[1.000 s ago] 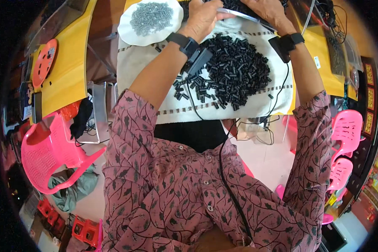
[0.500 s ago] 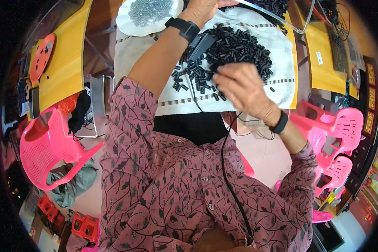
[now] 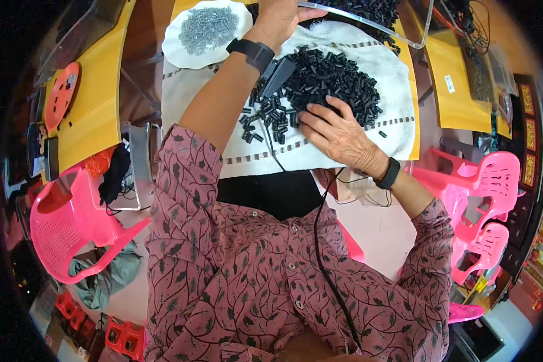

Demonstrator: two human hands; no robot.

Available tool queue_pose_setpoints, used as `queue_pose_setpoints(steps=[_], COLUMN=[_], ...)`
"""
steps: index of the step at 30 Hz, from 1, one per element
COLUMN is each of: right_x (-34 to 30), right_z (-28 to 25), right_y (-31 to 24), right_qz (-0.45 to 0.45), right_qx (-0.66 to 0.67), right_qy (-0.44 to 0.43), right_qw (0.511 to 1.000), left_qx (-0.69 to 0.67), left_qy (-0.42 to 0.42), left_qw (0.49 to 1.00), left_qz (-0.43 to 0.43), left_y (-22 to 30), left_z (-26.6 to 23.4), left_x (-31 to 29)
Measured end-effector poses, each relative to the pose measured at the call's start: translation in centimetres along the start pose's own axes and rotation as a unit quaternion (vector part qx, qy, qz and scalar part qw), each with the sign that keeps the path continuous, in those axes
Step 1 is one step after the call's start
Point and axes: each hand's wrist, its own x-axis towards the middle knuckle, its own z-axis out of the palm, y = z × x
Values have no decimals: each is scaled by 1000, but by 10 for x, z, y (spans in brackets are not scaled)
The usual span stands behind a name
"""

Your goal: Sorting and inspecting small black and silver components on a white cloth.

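Note:
A heap of small black tube-shaped parts (image 3: 335, 75) lies on a white cloth (image 3: 398, 96) with dashed brown stripes. My right hand (image 3: 338, 133) rests palm down on the near side of the heap, its fingers apart and slightly bent. At the top edge, partly cut off, my left hand (image 3: 280, 21) grips the rim of a clear plastic box (image 3: 374, 25). More black parts show under and beyond that rim. A dark oblong device (image 3: 277, 78) with a cable sits by my left wrist, beside scattered parts (image 3: 274, 117).
A white scalloped plate (image 3: 176, 48) of small clear pieces stands left of my left hand. Yellow-topped tables (image 3: 93, 114) flank the cloth, the left one bearing an orange plate (image 3: 55, 108). Pink chairs (image 3: 66, 223) stand either side. A black cable (image 3: 323, 241) hangs down my front.
My right hand has settled on the heap, its fingers spreading from a blurred, closer grouping. My left hand stays at the box rim. The whole view has shifted slightly.

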Motion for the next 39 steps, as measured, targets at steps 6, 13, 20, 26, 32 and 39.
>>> queue_pose_setpoints(steps=[6,13,20,26,32,39], right_x=[-1,-14,-8,10,41,70], right_z=[-1,-2,-8,-10,1,16], right_y=[20,57,87,75,13,-25], right_qz=[33,72,64,118,16,-46], right_qx=[-73,-104,-131,-133,-35,32], right_qy=[-7,-39,-20,69,36,50], right_qw=[997,991,989,982,999,997], left_qx=[-17,-21,-16,-5,39,-21], left_qy=[14,21,10,25,59,13], left_qw=[1000,1000,1000,1000,998,1000], left_qz=[9,1,6,7,0,1], left_y=[-10,-13,-10,-4,1,-6], left_z=[-13,-9,-14,-7,0,-8], left_x=[9,12,12,8,4,12])
